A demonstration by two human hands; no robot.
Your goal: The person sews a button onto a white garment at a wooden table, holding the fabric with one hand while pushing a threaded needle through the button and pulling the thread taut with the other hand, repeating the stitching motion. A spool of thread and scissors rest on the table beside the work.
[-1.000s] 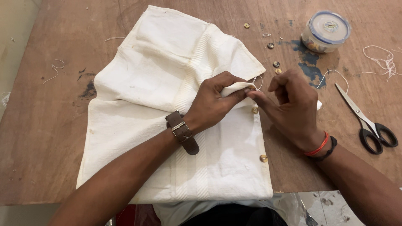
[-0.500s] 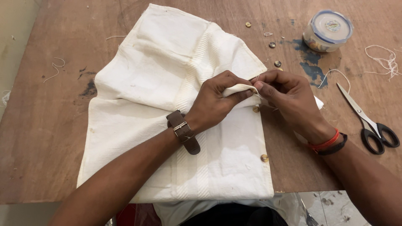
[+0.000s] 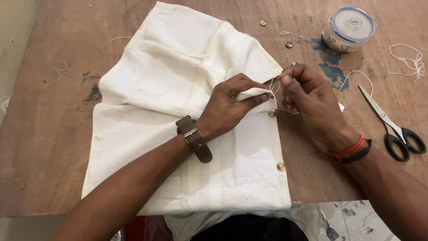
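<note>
Head view: I am pinching the shirt (image 3: 178, 116) edge in my left hand (image 3: 229, 105), fold pointing right at my right hand (image 3: 307, 96); its fingers are pressing together on a thread (image 3: 273, 84) just above the fold, placket running toward me on the tabletop (image 3: 44, 147)

A cream-white shirt (image 3: 178, 120) with faint woven stripes is lying on a brown wooden table (image 3: 44, 156). Black-handled scissors (image 3: 392, 127) are resting beside it. The round container (image 3: 348, 27) is showing a clear, possibly blue-rimmed lid.
</note>
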